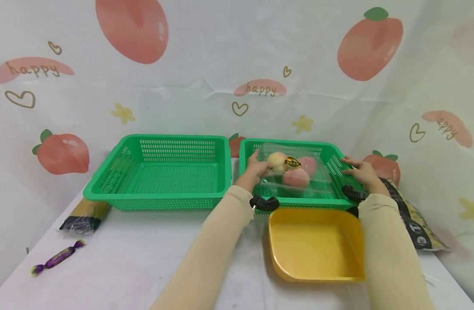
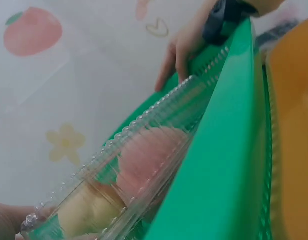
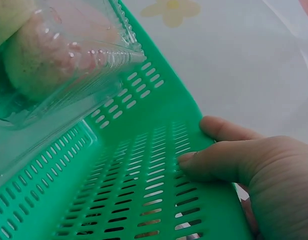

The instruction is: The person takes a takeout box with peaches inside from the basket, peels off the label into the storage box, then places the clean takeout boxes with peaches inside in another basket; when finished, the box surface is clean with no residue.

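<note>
Left hand point(image 1: 254, 170): grips left edge of clear peach box point(image 1: 293, 174), tilted in right basket point(image 1: 334, 202).
Right hand point(image 1: 362, 173): fingers straight, resting on basket's right wall, apart from box.

The white desk point(image 1: 136, 262) carries two green baskets side by side: an empty basket point(image 1: 159, 172) on the left and a second basket point(image 1: 339, 172) to its right. A yellow tray point(image 1: 316, 245) sits just before the second. Near the left edge lie a purple wrapped candy point(image 1: 57, 257) and, apparently, a noodle packet point(image 1: 85, 214); a snack bag point(image 1: 413, 219) lies at the right.
</note>
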The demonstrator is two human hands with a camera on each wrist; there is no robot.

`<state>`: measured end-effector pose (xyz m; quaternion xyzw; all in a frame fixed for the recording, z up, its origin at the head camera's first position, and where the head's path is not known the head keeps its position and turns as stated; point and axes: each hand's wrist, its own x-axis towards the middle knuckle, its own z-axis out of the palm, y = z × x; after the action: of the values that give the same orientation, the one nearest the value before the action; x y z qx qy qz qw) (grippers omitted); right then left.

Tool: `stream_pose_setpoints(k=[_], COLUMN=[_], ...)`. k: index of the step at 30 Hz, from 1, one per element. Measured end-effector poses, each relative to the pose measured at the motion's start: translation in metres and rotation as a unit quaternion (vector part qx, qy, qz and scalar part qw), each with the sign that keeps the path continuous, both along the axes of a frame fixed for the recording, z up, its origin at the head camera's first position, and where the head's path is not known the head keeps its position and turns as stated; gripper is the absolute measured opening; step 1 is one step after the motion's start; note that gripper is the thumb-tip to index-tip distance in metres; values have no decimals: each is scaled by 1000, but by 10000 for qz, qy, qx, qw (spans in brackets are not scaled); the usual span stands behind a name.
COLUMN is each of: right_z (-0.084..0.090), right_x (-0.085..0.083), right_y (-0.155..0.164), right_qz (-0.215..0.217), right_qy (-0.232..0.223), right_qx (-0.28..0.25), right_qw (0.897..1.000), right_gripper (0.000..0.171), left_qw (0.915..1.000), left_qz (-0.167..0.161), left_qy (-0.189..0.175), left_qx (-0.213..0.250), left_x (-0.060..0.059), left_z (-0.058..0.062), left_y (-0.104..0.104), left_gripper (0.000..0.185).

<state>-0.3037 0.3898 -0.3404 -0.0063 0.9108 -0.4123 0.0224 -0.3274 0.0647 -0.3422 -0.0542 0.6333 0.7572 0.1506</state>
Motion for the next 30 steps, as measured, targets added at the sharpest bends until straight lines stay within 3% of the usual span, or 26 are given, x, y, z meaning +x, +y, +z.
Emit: stream_pose_setpoints(k=[10, 16, 20, 30], right_z=[3, 3, 4, 2], right_x=[1, 1, 3, -1], right_y=[-5, -5, -4, 1], right_qz=[-11, -29, -40, -37], right_qy=[-60, -129, -154, -157], right_qx=[-57, -59, -22, -22], right_qw=[10000, 9999, 9999, 9999], right_gripper=[53, 53, 53, 53], left_qw=[9994, 9982, 9978, 9958], left_qz=[-281, -433, -400, -127], left_qy=[199, 409, 502, 826], left_qx=[-31, 32, 170, 371], left_x=[7, 15, 19, 31], left_z=[7, 21, 28, 35], left_y=[-5, -8, -14, -31], left_gripper=[73, 71, 72, 72])
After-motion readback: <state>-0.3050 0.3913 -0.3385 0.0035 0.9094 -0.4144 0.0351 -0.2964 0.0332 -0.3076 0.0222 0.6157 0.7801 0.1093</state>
